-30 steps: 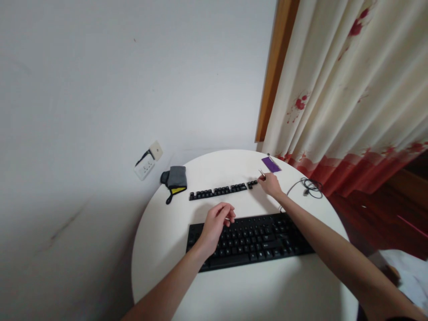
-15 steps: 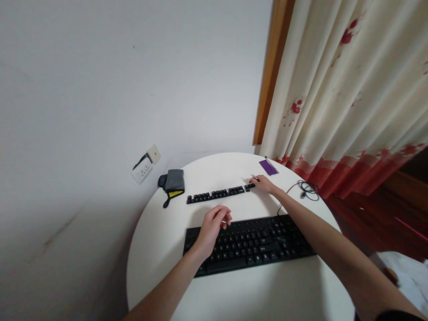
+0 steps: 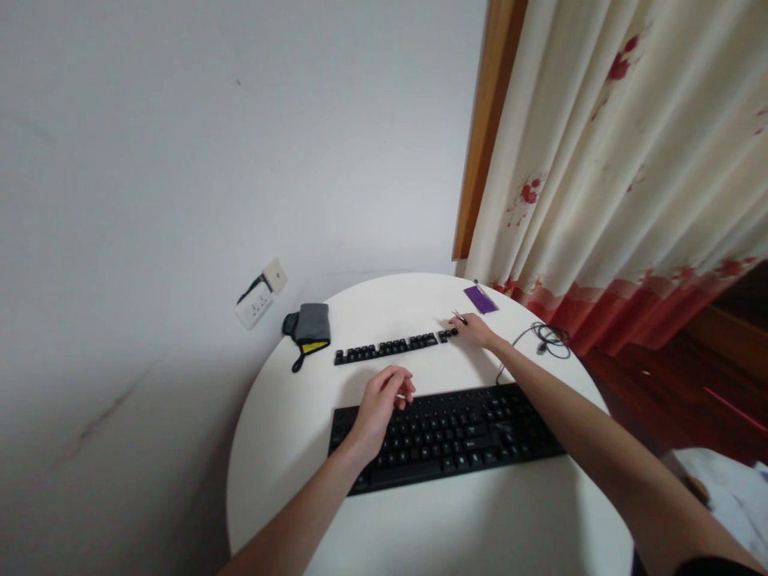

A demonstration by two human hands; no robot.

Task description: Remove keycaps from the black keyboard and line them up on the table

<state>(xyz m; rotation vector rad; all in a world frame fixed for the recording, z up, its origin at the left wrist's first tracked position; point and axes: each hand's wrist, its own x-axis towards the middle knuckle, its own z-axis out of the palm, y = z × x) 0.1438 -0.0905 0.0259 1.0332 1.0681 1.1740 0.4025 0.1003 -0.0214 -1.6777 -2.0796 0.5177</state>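
Observation:
My right hand is at the right end of a row of loose black keycaps, beside a small cluster of them. Its fingers close around a thin metal pronged tool, whose exact kind is too small to make out. My left hand hovers over the upper left of a black keyboard, fingers curled in toward the thumb. Whether anything sits inside that hand is hidden. The left wrist and the right forearm cover parts of the keyboard.
On the round white table lie a grey pouch with yellow lining at the far left and a purple flat piece at the back right. A coiled cable rests near the right edge. Wall and curtain stand behind.
Both hands stay nearly in place. The right fingers shift very slightly, and one keycap beside them now shows more clearly.

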